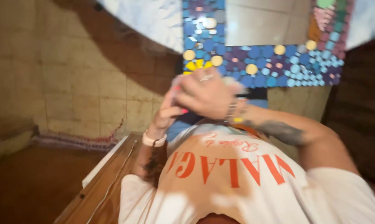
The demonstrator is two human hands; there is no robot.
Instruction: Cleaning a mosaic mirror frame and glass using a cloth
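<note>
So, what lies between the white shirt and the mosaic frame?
In the head view, the right hand and the left hand, overlapping, lie between the white shirt and the mosaic frame.

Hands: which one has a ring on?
The right hand, in front, wears a silver ring and beaded bracelets. The left hand behind it shows pink nails and a pale wristband, no ring visible.

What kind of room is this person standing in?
Probably a room in a home, perhaps a bathroom or hallway. A mirror framed in colourful mosaic discs hangs on a tiled wall, with a wooden ledge below. Both hands, the left and right, are raised before it.
</note>
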